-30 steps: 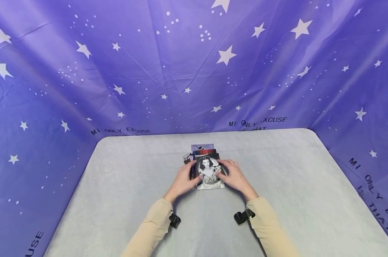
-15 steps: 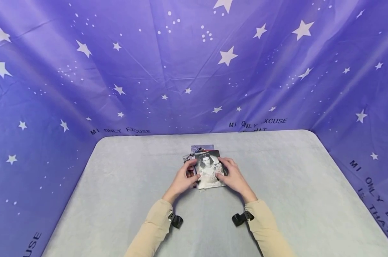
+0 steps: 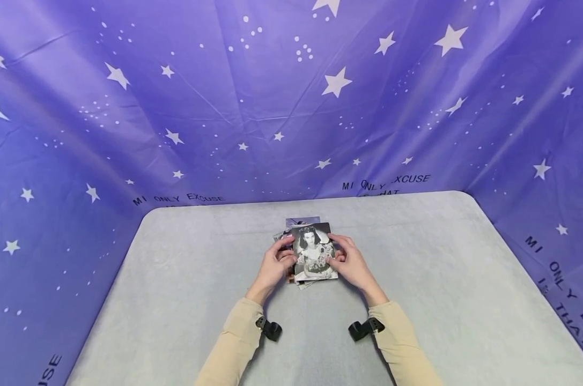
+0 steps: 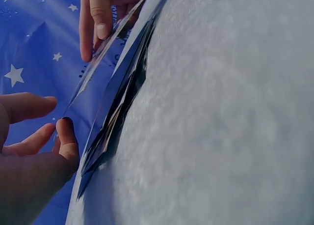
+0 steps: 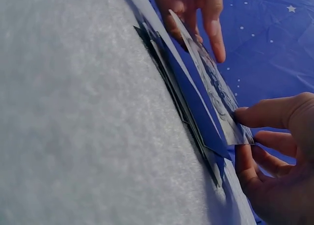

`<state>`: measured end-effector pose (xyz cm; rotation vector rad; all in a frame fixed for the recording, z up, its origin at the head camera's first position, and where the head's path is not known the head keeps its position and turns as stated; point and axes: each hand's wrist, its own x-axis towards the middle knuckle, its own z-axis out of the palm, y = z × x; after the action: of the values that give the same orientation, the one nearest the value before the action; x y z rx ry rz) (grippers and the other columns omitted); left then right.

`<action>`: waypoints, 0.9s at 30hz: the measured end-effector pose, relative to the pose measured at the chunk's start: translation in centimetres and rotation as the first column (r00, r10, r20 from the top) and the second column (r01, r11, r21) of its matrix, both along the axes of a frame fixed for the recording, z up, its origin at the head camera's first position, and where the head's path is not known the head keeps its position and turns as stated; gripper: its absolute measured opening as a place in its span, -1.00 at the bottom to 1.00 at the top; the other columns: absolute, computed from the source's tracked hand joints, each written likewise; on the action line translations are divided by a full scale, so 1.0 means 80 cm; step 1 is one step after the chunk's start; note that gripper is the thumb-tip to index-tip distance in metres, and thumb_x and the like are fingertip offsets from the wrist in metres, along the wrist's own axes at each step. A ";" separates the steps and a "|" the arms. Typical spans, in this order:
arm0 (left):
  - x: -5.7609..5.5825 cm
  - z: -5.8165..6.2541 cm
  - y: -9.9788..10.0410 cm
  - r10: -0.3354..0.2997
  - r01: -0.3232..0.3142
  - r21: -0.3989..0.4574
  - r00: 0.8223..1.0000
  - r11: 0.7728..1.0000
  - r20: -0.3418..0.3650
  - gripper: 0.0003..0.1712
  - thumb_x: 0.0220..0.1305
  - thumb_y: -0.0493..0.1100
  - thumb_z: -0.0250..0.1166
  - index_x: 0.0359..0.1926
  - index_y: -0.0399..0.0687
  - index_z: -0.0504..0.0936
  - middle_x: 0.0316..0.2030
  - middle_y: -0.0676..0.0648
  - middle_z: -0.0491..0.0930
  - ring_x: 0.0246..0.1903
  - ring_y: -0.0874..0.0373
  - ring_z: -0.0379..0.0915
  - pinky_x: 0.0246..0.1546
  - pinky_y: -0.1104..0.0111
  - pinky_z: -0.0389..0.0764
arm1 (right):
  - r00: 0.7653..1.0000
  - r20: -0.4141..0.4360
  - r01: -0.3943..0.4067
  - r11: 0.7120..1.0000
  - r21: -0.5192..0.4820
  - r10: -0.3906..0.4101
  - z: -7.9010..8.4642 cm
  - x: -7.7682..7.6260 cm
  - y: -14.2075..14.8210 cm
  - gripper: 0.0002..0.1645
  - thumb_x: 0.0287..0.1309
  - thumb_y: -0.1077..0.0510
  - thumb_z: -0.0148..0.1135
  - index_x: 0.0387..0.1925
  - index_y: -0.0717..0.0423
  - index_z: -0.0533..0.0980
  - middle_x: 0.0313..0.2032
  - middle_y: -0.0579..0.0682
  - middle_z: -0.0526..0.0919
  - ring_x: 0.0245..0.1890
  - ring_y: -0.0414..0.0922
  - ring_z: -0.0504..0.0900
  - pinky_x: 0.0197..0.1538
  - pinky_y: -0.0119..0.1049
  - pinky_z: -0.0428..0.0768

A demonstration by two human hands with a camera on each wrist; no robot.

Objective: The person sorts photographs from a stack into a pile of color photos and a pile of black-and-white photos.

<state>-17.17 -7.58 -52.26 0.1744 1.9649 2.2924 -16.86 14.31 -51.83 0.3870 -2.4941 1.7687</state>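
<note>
A black-and-white photo print of a dark-haired figure in a floral dress is held above a loose stack of photo prints. My right hand pinches its right edge, thumb on the face and fingers behind, as the right wrist view shows. At the opposite edge, my left hand has its thumb and fingertips right at the border, fingers bent. From the left wrist view a gap shows between the raised print and the stack. Most of the stack is hidden under the held print.
The prints lie uneven on a pale grey cloth-covered table, a purplish one jutting out at the back. Purple star-patterned curtains rise behind and at both sides. Each wrist wears a black strapped camera.
The black-and-white print has risen and shifted slightly away from me, uncovering lower edges of prints beneath. My left thumb has drawn back from its face to the edge.
</note>
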 end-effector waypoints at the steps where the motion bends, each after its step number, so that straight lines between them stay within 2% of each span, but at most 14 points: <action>1: -0.001 -0.001 0.001 -0.001 0.001 0.004 1.000 1.000 -0.003 -0.36 0.07 -0.62 0.14 0.25 -0.52 0.31 0.03 -0.42 0.37 -0.13 0.00 0.41 -0.23 0.55 0.51 | 1.000 0.011 -0.004 0.999 -0.034 0.004 0.000 0.000 0.001 -0.22 -0.08 0.54 0.31 0.26 0.45 0.31 0.08 0.33 0.34 -0.46 -0.24 0.38 -0.44 -0.54 0.41; 6: -0.003 -0.002 0.007 0.007 -0.007 0.000 1.000 1.000 -0.010 -0.37 0.07 -0.61 0.14 0.24 -0.52 0.34 0.11 -0.40 0.38 -0.13 0.05 0.42 -0.21 0.52 0.50 | 0.994 0.107 0.001 0.985 -0.175 0.017 0.002 0.001 0.006 -0.22 -0.04 0.57 0.26 0.28 0.45 0.28 0.10 0.37 0.29 -0.43 -0.22 0.44 -0.39 -0.55 0.47; 9: -0.003 0.000 0.010 0.016 -0.016 -0.001 1.000 1.000 0.000 -0.37 0.08 -0.60 0.16 0.25 -0.44 0.38 0.12 -0.34 0.40 -0.14 0.12 0.44 -0.21 0.50 0.50 | 0.986 0.164 0.019 0.975 -0.220 0.018 0.004 0.002 0.010 -0.25 0.00 0.55 0.25 0.28 0.42 0.29 0.10 0.38 0.31 -0.38 -0.22 0.47 -0.32 -0.52 0.51; 16: -0.004 0.002 0.020 -0.017 0.017 0.063 1.000 0.998 0.010 -0.35 0.10 -0.63 0.13 0.28 -0.42 0.35 0.16 -0.32 0.34 -0.17 0.15 0.47 -0.16 0.48 0.53 | 0.978 0.208 0.058 0.972 -0.229 -0.009 0.006 0.001 0.019 -0.30 0.05 0.49 0.23 0.28 0.35 0.33 0.02 0.34 0.37 -0.29 -0.22 0.49 -0.25 -0.49 0.52; 27: -0.004 -0.004 0.043 -0.046 0.037 0.144 0.997 0.989 0.060 -0.31 0.15 -0.61 0.08 0.35 -0.34 0.29 0.22 -0.30 0.26 -0.23 0.25 0.46 -0.22 0.49 0.52 | 0.987 0.158 0.014 0.989 -0.150 0.010 0.012 0.000 0.043 -0.27 0.10 0.47 0.21 0.33 0.36 0.26 0.02 0.40 0.39 -0.37 -0.26 0.51 -0.42 -0.50 0.48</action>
<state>-17.51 -4.11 -52.58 0.1523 1.7519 2.3816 -16.87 17.72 -50.85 0.2432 -2.4361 2.0467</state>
